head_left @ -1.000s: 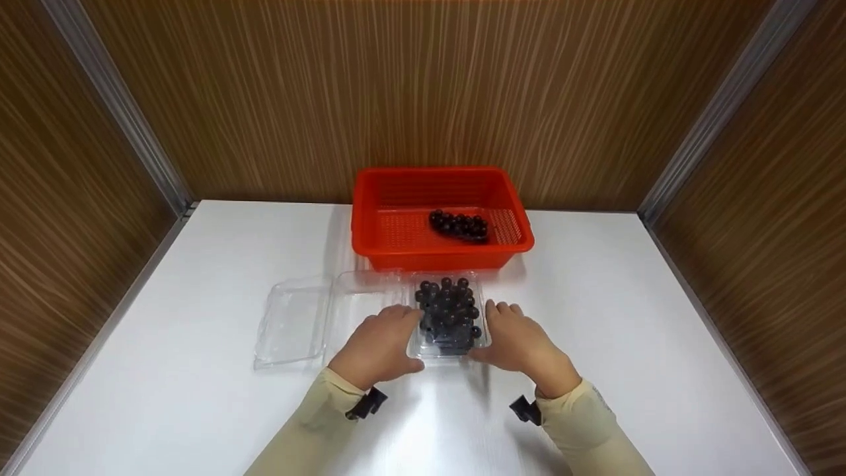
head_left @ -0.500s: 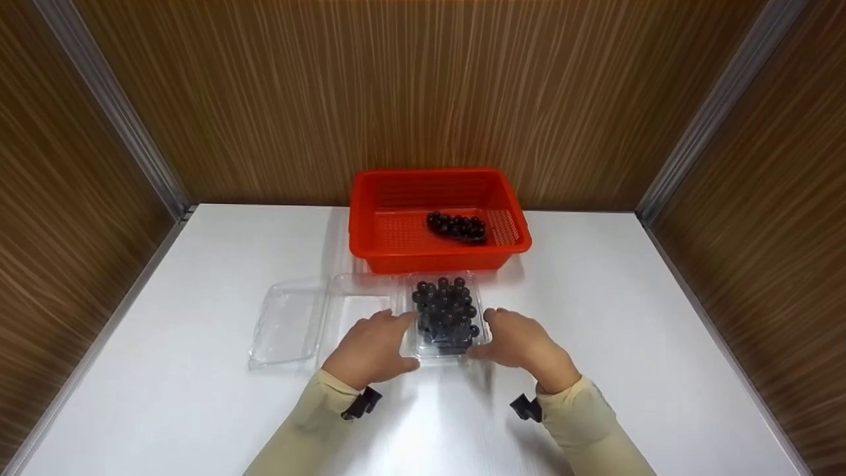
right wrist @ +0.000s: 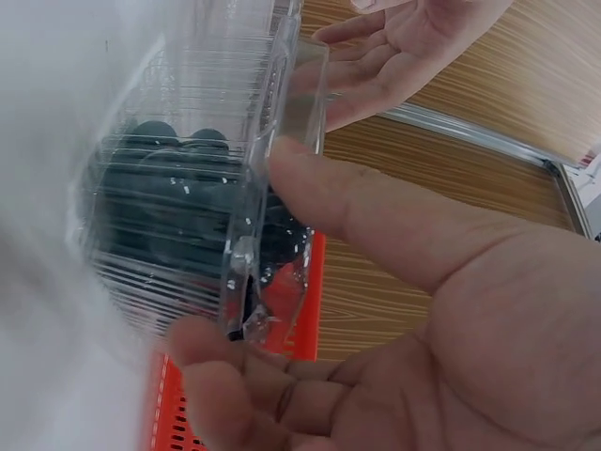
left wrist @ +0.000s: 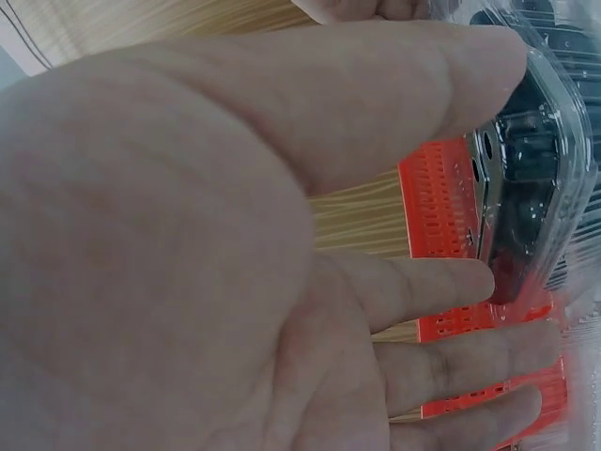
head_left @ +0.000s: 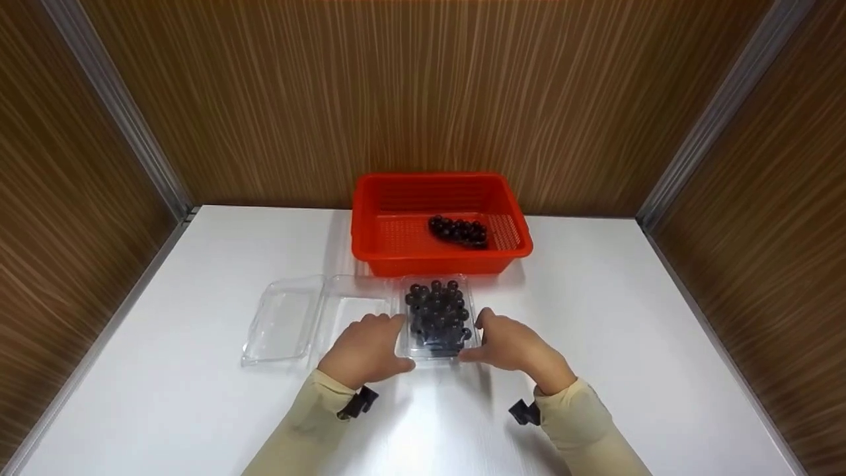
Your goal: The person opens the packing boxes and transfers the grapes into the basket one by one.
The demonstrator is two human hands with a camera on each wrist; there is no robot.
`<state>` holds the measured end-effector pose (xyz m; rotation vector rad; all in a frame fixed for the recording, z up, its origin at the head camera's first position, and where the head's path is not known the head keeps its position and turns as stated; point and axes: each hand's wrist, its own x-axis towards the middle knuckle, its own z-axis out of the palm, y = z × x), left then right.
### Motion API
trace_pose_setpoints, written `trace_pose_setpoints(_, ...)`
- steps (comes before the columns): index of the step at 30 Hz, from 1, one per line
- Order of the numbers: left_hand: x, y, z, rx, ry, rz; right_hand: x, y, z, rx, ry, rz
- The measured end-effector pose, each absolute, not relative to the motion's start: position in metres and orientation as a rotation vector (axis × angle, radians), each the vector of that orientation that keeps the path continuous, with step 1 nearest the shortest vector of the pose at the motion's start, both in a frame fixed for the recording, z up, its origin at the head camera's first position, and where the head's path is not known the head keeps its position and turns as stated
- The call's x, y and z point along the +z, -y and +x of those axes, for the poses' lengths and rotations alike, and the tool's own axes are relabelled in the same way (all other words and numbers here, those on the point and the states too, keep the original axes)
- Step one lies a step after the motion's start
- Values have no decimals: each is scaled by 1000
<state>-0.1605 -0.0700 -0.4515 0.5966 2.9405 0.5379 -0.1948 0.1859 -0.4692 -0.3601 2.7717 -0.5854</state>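
A clear plastic clamshell box full of dark round berries stands on the white table, just in front of a red basket. Its open lid lies flat to the left. My left hand holds the box's left side and my right hand holds its right side. In the right wrist view my right hand pinches a box corner. In the left wrist view my left thumb lies against the box.
A small bunch of dark berries lies in the red basket's right half. Brown wood-grain walls close in the table at the back and both sides. White tabletop stretches to the left and right of the box.
Both hands have slid the box and its lid a little to the left, still gripping it from both sides. The basket has not moved.
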Motion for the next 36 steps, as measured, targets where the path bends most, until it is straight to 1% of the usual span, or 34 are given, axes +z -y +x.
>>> trace_pose_setpoints(9, -455, 68, -159, 535, -2927, 573, -477, -187, -193, -705, -2698, -388)
trace_pose_setpoints(20, -460, 58, -164, 633, -2938, 692, -472, -186, -194, -856, -2540, -430)
trace_pose_setpoints(26, -467, 47, -170, 673, -2937, 757, -472, -189, -197, -824, -2544, -525)
trace_pose_setpoints(36, -474, 44, -169, 524, -3013, 818, -478, -189, -200, -894, -2495, -564)
